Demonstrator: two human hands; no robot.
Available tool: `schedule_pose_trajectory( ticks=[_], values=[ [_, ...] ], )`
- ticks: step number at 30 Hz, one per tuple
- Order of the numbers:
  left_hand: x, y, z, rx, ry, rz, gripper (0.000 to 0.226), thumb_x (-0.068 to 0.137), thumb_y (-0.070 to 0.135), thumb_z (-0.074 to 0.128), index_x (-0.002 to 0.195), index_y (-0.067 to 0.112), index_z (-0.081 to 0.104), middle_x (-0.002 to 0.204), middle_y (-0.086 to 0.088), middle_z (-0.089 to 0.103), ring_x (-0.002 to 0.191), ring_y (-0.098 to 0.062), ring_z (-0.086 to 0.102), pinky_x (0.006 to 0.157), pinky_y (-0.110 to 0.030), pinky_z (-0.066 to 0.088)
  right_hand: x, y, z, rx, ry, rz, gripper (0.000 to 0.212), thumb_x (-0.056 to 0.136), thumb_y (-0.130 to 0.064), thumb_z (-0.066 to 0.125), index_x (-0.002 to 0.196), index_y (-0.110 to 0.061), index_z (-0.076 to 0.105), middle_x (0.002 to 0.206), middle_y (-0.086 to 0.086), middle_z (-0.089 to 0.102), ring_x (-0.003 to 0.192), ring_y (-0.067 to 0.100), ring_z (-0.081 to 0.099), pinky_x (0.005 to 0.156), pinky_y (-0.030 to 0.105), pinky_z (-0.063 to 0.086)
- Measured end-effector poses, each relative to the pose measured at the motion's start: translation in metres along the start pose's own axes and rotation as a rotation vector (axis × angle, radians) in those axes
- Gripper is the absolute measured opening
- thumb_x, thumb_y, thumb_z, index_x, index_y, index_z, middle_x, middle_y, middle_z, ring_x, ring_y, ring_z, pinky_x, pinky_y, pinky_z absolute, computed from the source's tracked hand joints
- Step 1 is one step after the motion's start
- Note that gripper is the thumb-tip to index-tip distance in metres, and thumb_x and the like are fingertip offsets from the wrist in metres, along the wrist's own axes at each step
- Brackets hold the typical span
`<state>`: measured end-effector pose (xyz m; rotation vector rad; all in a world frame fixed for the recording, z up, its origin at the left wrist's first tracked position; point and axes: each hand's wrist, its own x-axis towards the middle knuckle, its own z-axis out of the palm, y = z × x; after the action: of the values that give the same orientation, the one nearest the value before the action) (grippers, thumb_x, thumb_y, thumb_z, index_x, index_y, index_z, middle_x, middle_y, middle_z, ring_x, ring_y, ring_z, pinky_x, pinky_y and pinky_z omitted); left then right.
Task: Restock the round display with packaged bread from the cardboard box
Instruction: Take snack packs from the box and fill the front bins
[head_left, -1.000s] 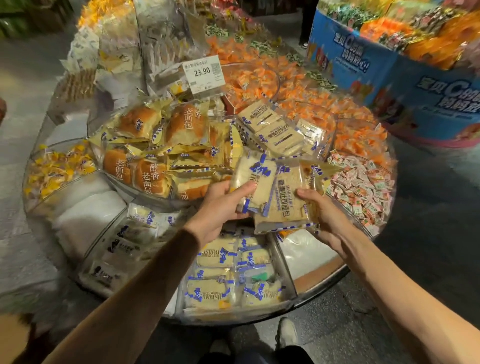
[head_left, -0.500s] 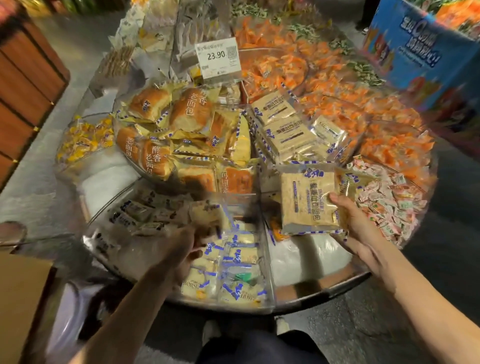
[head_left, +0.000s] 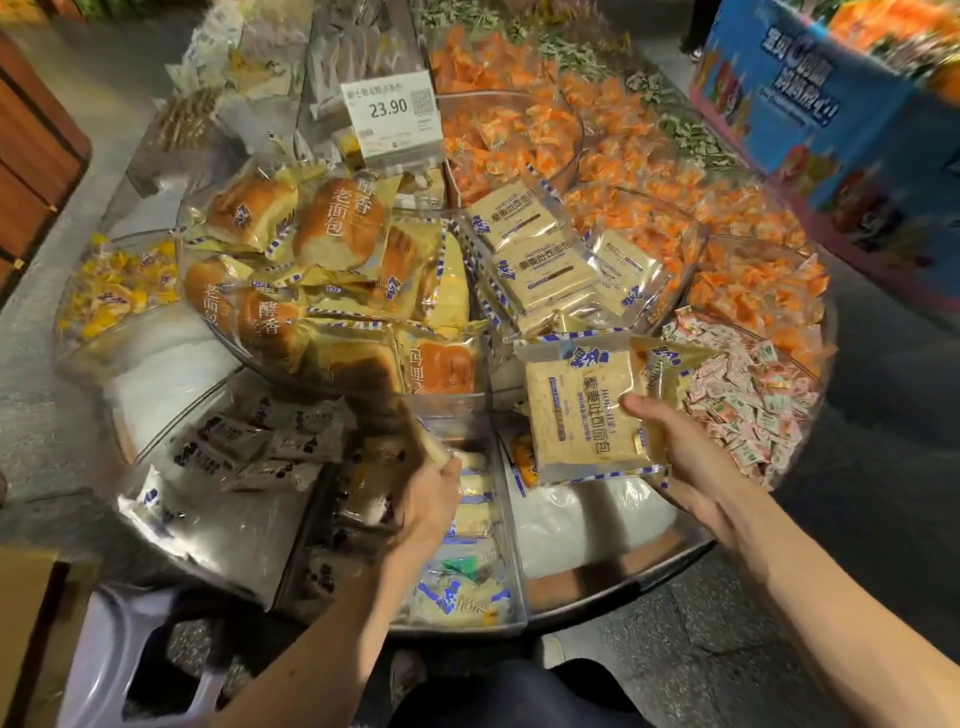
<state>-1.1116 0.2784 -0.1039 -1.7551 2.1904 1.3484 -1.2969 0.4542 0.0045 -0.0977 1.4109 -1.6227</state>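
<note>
The toast pack (head_left: 587, 410) is pale cream under clear film, edged in blue-and-white stripes with blue lettering. The bun packs (head_left: 337, 223) are golden-brown in yellow wrap — white characters. Orange sweets (head_left: 519, 135); pink, green and white candies (head_left: 753, 395); white price tag (head_left: 395, 111), black digits.

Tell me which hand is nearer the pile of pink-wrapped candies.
Right. The right hand, holding a toast pack, is just left of the pink-wrapped candies, nearly at their edge. The left hand is much farther left, on the other side of that pack.
</note>
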Motion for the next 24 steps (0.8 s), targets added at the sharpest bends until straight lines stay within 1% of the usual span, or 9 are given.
schedule_pose_trajectory(
  ticks=[3, 5, 7, 10, 14, 16, 18, 21, 24],
  values=[
    [0.005, -0.003, 0.003, -0.074, 0.127, 0.134, 0.044, 0.097, 0.043, 0.056, 0.131, 0.015, 0.055, 0.073, -0.006, 0.072, 0.068, -0.024, 0.07, 0.07, -0.04, 0.057, 0.003, 0.006, 0.0, -0.045, 0.004, -0.003, 0.071, 0.069, -0.032, 0.081, 0.129, -0.004, 0.056, 0.123, 0.018, 0.068, 0.112, 0.032, 0.067, 0.093, 0.043, 0.056],
    [0.005, 0.001, 0.005, -0.056, 0.183, 0.289, 0.065, 0.097, 0.038, 0.058, 0.154, 0.034, 0.025, 0.062, -0.005, 0.068, 0.057, -0.024, 0.066, 0.061, -0.037, 0.054, 0.006, 0.009, 0.0, -0.06, -0.012, -0.002, 0.101, 0.044, -0.043, 0.096, 0.129, -0.004, 0.057, 0.122, 0.017, 0.069, 0.112, 0.032, 0.067, 0.091, 0.043, 0.058],
    [0.0, 0.005, 0.004, 0.066, 0.183, 0.363, 0.044, 0.099, 0.04, 0.054, 0.141, 0.03, 0.049, 0.069, -0.007, 0.069, 0.066, -0.027, 0.067, 0.065, -0.039, 0.054, 0.008, 0.012, 0.001, -0.052, -0.028, -0.008, 0.108, 0.037, -0.044, 0.098, 0.129, -0.004, 0.057, 0.122, 0.017, 0.069, 0.112, 0.032, 0.067, 0.088, 0.042, 0.059],
    [0.001, 0.006, -0.006, 0.506, 0.072, 0.365, 0.027, 0.101, 0.035, 0.049, 0.101, 0.014, 0.067, 0.091, -0.009, 0.07, 0.089, -0.029, 0.066, 0.078, -0.041, 0.056, 0.008, 0.01, 0.004, -0.035, -0.026, -0.001, 0.072, 0.065, -0.031, 0.083, 0.126, -0.005, 0.057, 0.12, 0.017, 0.07, 0.107, 0.029, 0.07, 0.078, 0.035, 0.06],
    [0.006, 0.011, -0.019, 0.942, 0.054, 0.467, 0.019, 0.099, 0.005, 0.053, 0.113, 0.007, 0.065, 0.112, -0.013, 0.066, 0.104, -0.029, 0.065, 0.081, -0.039, 0.054, 0.007, 0.012, 0.004, -0.054, -0.015, -0.013, 0.079, 0.064, -0.03, 0.083, 0.131, -0.002, 0.053, 0.115, 0.015, 0.072, 0.104, 0.028, 0.071, 0.07, 0.03, 0.06],
    [0.015, 0.011, -0.021, 0.996, 0.042, 0.477, 0.022, 0.098, 0.003, 0.056, 0.117, 0.007, 0.066, 0.128, -0.012, 0.055, 0.122, -0.029, 0.055, 0.088, -0.037, 0.054, 0.005, 0.013, 0.004, -0.096, -0.015, -0.032, 0.107, 0.044, -0.044, 0.096, 0.133, -0.004, 0.052, 0.118, 0.015, 0.071, 0.108, 0.028, 0.07, 0.074, 0.031, 0.06],
    [0.026, 0.006, -0.016, 1.042, 0.043, 0.515, 0.022, 0.097, 0.009, 0.06, 0.118, 0.011, 0.066, 0.135, -0.01, 0.046, 0.134, -0.028, 0.04, 0.094, -0.036, 0.054, 0.003, 0.014, 0.003, -0.127, -0.012, -0.036, 0.099, 0.054, -0.044, 0.091, 0.135, -0.005, 0.05, 0.119, 0.012, 0.071, 0.108, 0.026, 0.07, 0.075, 0.03, 0.059],
    [0.039, -0.006, -0.012, 1.068, -0.016, 0.571, 0.025, 0.097, 0.012, 0.061, 0.122, 0.012, 0.065, 0.13, -0.011, 0.052, 0.129, -0.027, 0.042, 0.097, -0.035, 0.052, -0.001, 0.013, 0.002, -0.092, -0.015, -0.011, 0.074, 0.071, -0.032, 0.075, 0.135, -0.001, 0.052, 0.116, 0.014, 0.072, 0.103, 0.026, 0.071, 0.07, 0.027, 0.059],
    [0.05, -0.014, -0.013, 0.818, -0.102, 0.587, 0.025, 0.099, 0.015, 0.057, 0.122, 0.006, 0.063, 0.13, -0.013, 0.053, 0.123, -0.025, 0.047, 0.095, -0.029, 0.044, -0.002, 0.013, 0.001, -0.142, -0.044, -0.015, 0.105, 0.047, -0.049, 0.094, 0.133, -0.003, 0.056, 0.121, 0.015, 0.07, 0.11, 0.031, 0.069, 0.082, 0.036, 0.06]
  ],
)
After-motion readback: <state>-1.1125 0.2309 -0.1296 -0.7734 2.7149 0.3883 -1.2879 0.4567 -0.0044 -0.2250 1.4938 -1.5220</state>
